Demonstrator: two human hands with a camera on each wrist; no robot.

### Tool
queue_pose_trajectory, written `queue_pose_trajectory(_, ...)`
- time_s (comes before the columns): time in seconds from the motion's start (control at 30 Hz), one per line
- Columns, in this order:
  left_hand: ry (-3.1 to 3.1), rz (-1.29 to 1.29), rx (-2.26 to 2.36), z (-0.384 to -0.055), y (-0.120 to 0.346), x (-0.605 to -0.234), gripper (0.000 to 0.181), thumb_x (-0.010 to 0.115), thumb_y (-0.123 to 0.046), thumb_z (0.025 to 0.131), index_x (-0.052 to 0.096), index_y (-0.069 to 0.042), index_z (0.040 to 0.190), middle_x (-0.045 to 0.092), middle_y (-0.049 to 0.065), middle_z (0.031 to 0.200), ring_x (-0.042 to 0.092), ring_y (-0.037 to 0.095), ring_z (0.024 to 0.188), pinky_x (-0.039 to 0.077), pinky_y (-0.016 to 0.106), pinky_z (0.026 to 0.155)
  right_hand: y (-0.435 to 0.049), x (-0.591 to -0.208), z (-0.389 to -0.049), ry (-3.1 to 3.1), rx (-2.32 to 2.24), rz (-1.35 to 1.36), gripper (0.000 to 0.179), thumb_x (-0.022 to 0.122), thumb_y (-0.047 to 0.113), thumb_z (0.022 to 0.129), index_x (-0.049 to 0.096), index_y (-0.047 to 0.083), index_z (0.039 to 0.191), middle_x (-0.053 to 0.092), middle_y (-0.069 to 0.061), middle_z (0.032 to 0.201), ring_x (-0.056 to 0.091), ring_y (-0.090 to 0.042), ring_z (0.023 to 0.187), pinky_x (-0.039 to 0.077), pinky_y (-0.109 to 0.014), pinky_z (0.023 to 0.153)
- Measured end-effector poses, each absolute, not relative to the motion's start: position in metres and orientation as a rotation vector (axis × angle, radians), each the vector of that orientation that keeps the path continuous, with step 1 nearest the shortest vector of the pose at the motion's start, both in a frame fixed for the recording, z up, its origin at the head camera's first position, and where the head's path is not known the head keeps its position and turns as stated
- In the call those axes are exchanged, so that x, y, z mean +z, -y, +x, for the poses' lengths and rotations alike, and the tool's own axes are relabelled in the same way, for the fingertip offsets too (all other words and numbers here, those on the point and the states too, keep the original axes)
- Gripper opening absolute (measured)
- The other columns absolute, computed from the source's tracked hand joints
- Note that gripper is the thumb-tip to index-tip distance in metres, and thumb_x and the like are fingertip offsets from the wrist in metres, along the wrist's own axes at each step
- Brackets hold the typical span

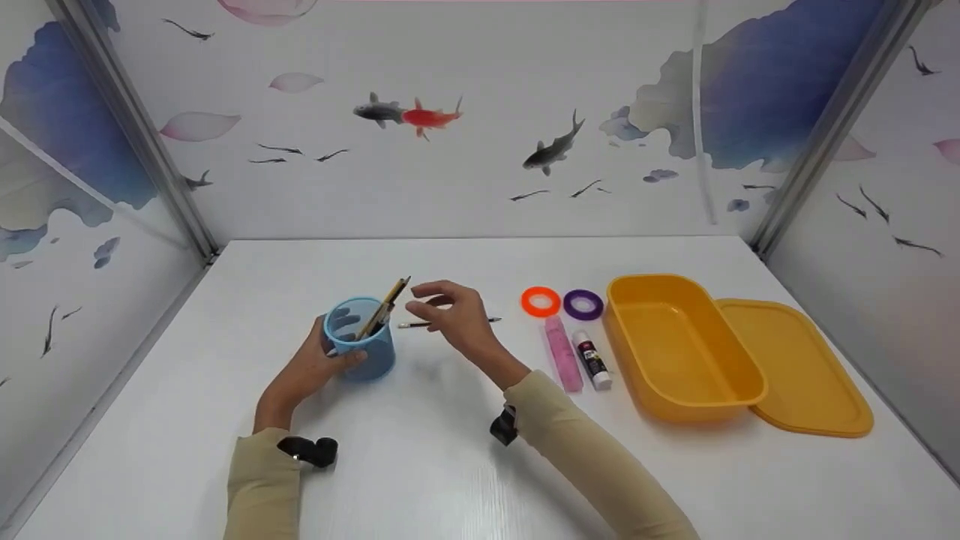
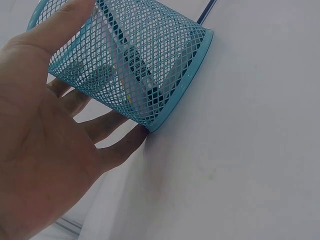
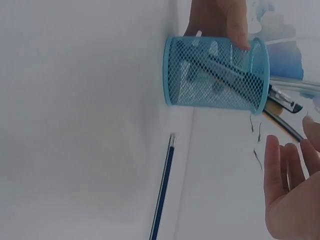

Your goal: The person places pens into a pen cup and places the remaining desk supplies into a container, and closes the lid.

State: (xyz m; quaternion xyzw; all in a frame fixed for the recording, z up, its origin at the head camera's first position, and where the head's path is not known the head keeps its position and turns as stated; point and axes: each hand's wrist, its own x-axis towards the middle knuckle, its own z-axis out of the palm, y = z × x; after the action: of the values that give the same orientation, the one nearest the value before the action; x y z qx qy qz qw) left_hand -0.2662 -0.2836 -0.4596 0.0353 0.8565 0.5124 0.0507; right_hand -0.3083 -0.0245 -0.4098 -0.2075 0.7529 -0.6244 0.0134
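My left hand holds a light blue mesh pencil cup by its side, thumb across the front and fingers round the back. Inside the cup lean several pencils or pens; a black pen with a clip sticks out past the rim in the right wrist view. Just right of their upper ends is my right hand, thumb and fingers loosely bent with a gap between them and nothing held. A dark pencil lies on the table beyond the right hand, partly hidden by it in the head view.
To the right lie an orange ring, a purple ring, a pink stick-shaped item and a glue stick. Beside them stands a yellow box, its yellow lid flat on the white table. Printed walls enclose the table.
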Motion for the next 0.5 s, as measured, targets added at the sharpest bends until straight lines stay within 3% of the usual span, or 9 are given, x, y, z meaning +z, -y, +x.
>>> queue_pose_trajectory(0.1, -2.600, 0.113, 1.578, -0.266, 0.284, -0.459, 0.097, 0.072, -0.032, 0.091, 0.005, -0.012, 0.159, 0.019, 0.017, 0.165, 0.010, 0.043, 0.156, 0.015, 0.062, 0.125, 0.013, -0.408, -0.318, -2.383, -1.921, -0.654, 0.032, 0.076, 0.025, 0.089, 0.071, 0.014, 0.119, 0.068, -0.010, 0.121, 0.066, -0.016, 0.102, 0.063, -0.043, 0.084)
queue_pose_trajectory(0.2, -2.599, 0.120, 1.584, -0.266, 0.285, -0.460, 0.097, 0.072, -0.032, 0.091, 0.005, -0.012, 0.159, 0.019, 0.017, 0.165, 0.010, 0.044, 0.156, 0.015, 0.062, 0.125, 0.001, -0.405, -0.327, -2.419, -1.905, -0.676, 0.033, 0.077, 0.026, 0.089, 0.072, 0.013, 0.119, 0.068, -0.011, 0.121, 0.064, -0.018, 0.101, 0.062, -0.044, 0.085)
queue_pose_trajectory(0.5, -2.616, 0.105, 1.553, -0.266, 0.283, -0.459, 0.097, 0.071, -0.033, 0.091, 0.005, -0.011, 0.159, 0.018, 0.017, 0.166, 0.010, 0.044, 0.156, 0.013, 0.064, 0.124, -0.029, -0.401, -0.346, -2.540, -1.794, -0.639, 0.037, 0.078, 0.030, 0.088, 0.072, 0.013, 0.120, 0.070, -0.009, 0.121, 0.064, -0.022, 0.109, 0.060, -0.031, 0.087)
